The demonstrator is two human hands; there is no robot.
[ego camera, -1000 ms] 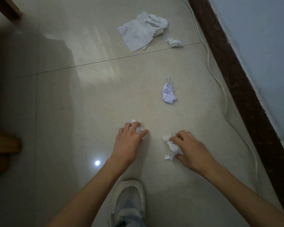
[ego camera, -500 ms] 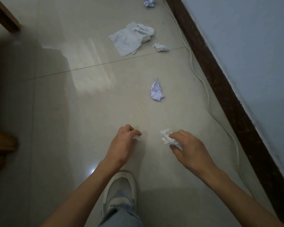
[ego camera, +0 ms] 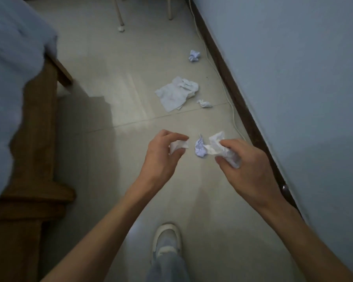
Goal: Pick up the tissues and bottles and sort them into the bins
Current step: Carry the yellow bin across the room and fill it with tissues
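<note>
My left hand [ego camera: 161,157] pinches a small crumpled white tissue [ego camera: 178,146] between thumb and fingers, above the floor. My right hand [ego camera: 247,167] grips a larger crumpled tissue wad [ego camera: 218,147]. A bluish crumpled tissue [ego camera: 200,148] lies on the tile between the two hands. Farther ahead lie a flat, partly unfolded tissue [ego camera: 174,94], a small twisted scrap [ego camera: 204,103], another crumpled ball [ego camera: 194,55] near the wall, and a tiny one [ego camera: 121,28] by a chair leg. No bottles or bins are in view.
A wooden bed frame [ego camera: 39,139] with pale bedding [ego camera: 10,74] fills the left side. A wall with a dark skirting board [ego camera: 243,110] runs along the right, with a white cable [ego camera: 222,82] beside it. Chair legs [ego camera: 118,11] stand at the top. My shoe [ego camera: 166,239] is below.
Both hands have lifted off the floor, each carrying its tissue, and the view has risen and moved forward, bringing the bed, the far tissues and the chair legs into sight.
</note>
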